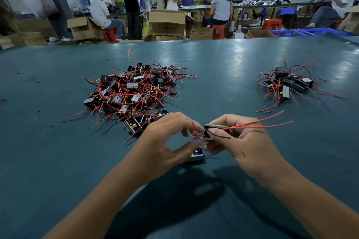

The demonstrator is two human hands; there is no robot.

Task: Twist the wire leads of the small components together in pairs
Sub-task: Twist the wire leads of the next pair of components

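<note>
Both hands meet above the table (58, 161): right hand (240, 141) grips a component (213, 129), left hand (165, 141) pinches its leads (194, 135)

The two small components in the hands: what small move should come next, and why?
Probably the left hand should pinch the short red leads and start twisting. The right hand holds one component, the second component sits below, and their leads meet between the fingertips.
</note>
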